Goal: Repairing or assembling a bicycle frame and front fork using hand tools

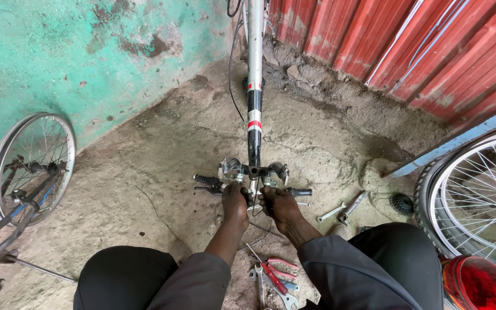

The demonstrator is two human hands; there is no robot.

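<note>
Both hands, left hand point(235, 201) and right hand point(277, 202), apparently grip the handlebar point(252, 171).

Spoked wheels point(30, 161), pliers point(276, 274), perhaps spanners point(331, 213)

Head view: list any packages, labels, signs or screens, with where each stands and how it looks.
No packages, signs or screens show.
Band stickers: wrapped around the black part of the bicycle tube, above the hands; red and white stripes.
A second red and white band: higher up, where the tube turns silver.
</note>
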